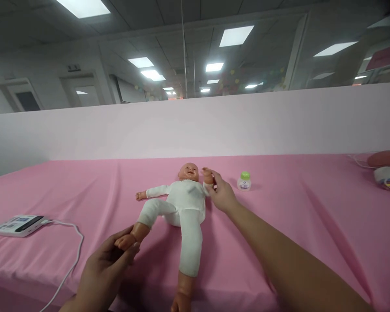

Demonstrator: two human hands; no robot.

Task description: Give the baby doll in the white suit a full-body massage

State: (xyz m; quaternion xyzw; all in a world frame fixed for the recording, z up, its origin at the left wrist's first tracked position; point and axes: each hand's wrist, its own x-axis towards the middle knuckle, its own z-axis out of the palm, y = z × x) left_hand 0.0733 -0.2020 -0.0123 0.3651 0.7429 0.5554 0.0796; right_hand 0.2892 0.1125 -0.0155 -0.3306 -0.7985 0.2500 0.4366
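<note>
A baby doll [186, 199] with a white cloth body lies on its back on the pink sheet [269, 242], its head at the far side and its legs towards me. My left hand [105, 264] is closed around the doll's foot on the left, and that leg is bent outwards and raised. With my right hand [222, 193] I grip the doll's forearm on the right, just below its little hand. The other leg stretches straight towards the near edge, and the other arm lies out to the left. Right of my right hand stands a small clear bottle [244, 182] with a green cap.
On the left lies a white device [18, 225] with a white cable [79, 242] running over the near edge. At the far right are a reddish-brown rounded object [385, 158] and a pale bundle [388, 174] with cords. A low white wall [195, 130] borders the back.
</note>
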